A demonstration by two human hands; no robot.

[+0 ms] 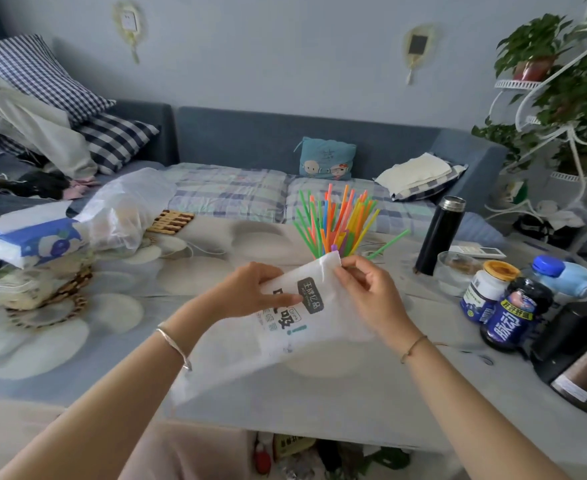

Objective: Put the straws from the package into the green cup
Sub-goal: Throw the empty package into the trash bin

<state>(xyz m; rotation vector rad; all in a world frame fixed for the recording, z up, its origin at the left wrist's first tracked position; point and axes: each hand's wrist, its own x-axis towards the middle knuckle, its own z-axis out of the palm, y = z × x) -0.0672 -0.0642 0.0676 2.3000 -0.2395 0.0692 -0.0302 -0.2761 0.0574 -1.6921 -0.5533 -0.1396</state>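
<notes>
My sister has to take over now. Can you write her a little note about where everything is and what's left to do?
Left hand: pinching the white package, held up over the table.
Right hand: gripping the package's open top edge.
Straws: a colourful bunch stands upright just behind the package; one green straw leans out to the right. The green cup is hidden behind the package.
Done: most straws look moved.
Left: the package looks nearly flat; check inside for leftover straws, then put it down.

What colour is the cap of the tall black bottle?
Silver: the cap of the black bottle is metallic, seen in the head view.
</notes>
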